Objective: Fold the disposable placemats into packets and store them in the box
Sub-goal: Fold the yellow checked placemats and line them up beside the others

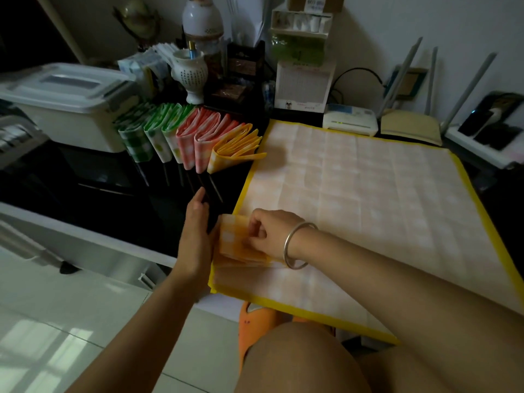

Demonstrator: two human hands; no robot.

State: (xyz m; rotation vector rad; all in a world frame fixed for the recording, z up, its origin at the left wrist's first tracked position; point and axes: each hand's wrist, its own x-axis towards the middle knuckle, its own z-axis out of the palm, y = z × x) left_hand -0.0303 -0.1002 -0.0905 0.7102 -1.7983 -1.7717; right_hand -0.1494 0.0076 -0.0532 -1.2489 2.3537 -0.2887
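Observation:
A large yellow-edged placemat [368, 199] lies spread flat on the dark table, pale checked side up. Its near-left part is turned over into a narrow yellow checked fold [235, 242]. My right hand [269, 234], with a silver bangle on the wrist, pinches that fold with curled fingers. My left hand [198, 236] stands flat against the fold's left edge, fingers straight. Behind, a row of folded packets stands on edge: green [136, 137], pink [195, 143] and yellow [235, 151]. A white lidded box [68, 103] sits at the far left.
The back of the table is crowded: a white vase [190, 72], a desk calendar [303, 83], a white modem [350, 119] and a router with antennas [411, 129]. An orange slipper [255, 321] lies on the tiled floor under the table edge, by my knee.

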